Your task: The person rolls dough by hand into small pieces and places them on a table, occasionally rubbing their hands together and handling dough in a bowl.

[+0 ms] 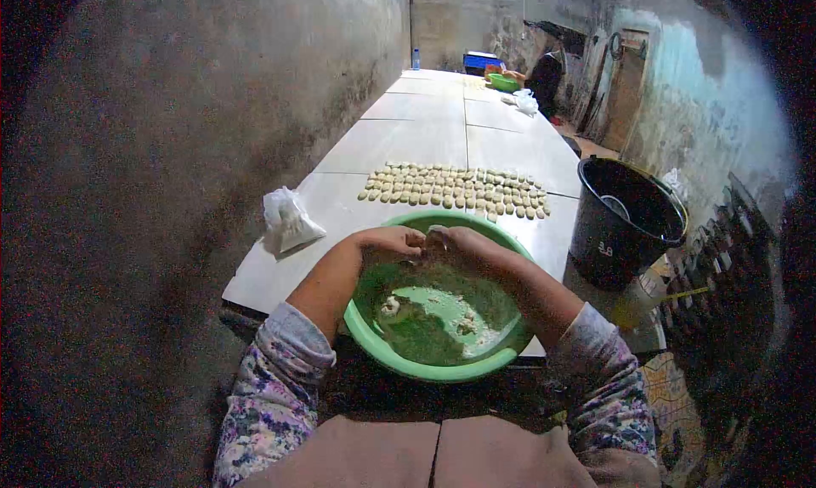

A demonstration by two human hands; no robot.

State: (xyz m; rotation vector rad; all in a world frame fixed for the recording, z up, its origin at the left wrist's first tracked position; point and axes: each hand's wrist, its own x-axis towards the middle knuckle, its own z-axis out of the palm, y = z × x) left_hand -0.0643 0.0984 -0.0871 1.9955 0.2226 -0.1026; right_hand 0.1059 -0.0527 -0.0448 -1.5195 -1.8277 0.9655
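Note:
Above the far side of a green plastic basin (450,373), my left hand (393,242) and my right hand (463,245) meet with fingers curled in and pinched together. Whatever lies between the fingertips is hidden or too small to name. Inside the basin are a small pale lump of dough (390,306), some crumbs and a dusting of white powder. Just beyond the basin, several rows of small oval dough pieces (455,186) lie close together on the white table (408,139).
A plastic bag of white powder (291,221) stands at the left table edge. To the right is a large black bucket (608,241). Farther off are another white bag (526,103), a green basin (504,83), a blue crate (482,61) and a person in dark clothing (545,80).

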